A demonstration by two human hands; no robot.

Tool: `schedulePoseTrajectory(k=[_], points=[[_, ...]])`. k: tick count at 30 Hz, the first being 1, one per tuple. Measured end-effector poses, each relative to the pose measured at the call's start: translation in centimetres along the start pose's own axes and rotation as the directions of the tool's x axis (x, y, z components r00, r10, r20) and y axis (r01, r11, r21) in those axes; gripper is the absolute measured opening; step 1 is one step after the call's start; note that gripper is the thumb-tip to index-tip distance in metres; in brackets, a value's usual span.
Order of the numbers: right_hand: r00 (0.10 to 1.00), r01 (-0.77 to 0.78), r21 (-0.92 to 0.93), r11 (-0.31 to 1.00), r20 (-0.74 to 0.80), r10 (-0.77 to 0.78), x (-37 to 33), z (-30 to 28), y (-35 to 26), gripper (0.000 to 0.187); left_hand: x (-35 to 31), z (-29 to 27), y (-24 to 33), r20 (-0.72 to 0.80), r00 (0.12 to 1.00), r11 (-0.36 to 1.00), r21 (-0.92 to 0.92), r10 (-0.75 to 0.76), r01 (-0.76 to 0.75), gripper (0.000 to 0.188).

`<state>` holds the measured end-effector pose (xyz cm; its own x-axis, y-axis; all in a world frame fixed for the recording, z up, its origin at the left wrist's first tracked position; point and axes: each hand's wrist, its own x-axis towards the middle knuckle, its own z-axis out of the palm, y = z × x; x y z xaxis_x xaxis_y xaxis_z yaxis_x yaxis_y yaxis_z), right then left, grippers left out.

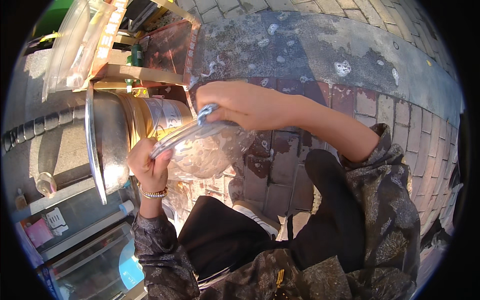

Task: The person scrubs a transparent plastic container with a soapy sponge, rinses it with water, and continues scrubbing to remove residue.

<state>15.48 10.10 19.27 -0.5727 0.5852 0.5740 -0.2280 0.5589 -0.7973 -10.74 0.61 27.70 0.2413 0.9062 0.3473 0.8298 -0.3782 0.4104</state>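
Note:
My left hand point(149, 162) is closed on the near left rim of a clear, see-through bowl point(212, 152). The bowl hangs tilted in front of my knees, its wall spotted with wet or soapy patches. At the bowl's far rim, my right hand point(225, 104) is closed around a small bluish cloth or scrubber point(206, 113), pressed against the edge. Most of the cloth is hidden by my fingers. Left of the bowl stands a large metal basin point(111, 140) with a shiny rim, beside a yellow bucket point(167, 116) that carries a pale label.
Stacked clear plastic containers point(75, 55) rest at the upper left by a wooden frame point(135, 73). Green bottles point(136, 55) stand within it. Foam spots lie on the wet pavement point(320, 55). A glass-fronted case point(92, 260) is at lower left.

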Motion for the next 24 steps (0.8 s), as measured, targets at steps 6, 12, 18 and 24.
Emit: schedulePoseTrajectory(k=[6,12,18,24], points=[[0.963,-0.267,-0.065,0.961,0.024,0.269,-4.5,-2.2,2.0,0.018,-1.0,0.0,0.0,-0.121,0.992,0.998,-0.042,0.030,-0.035,0.056],[0.961,0.172,-0.101,0.980,-0.203,-0.190,3.0,4.6,-4.6,0.022,-0.7,3.5,-1.7,-0.095,0.987,0.990,-0.029,0.132,-0.135,0.045],[0.976,0.039,-0.332,0.942,-0.188,-0.107,-2.9,0.7,2.5,0.028,1.1,0.0,0.5,-0.191,0.980,0.998,0.049,0.048,-0.039,0.052],[0.973,-0.111,-0.354,0.929,-0.230,0.028,-6.9,-1.0,5.1,0.025,-0.8,0.6,-0.5,-0.282,0.959,0.998,-0.057,0.022,-0.039,0.057]])
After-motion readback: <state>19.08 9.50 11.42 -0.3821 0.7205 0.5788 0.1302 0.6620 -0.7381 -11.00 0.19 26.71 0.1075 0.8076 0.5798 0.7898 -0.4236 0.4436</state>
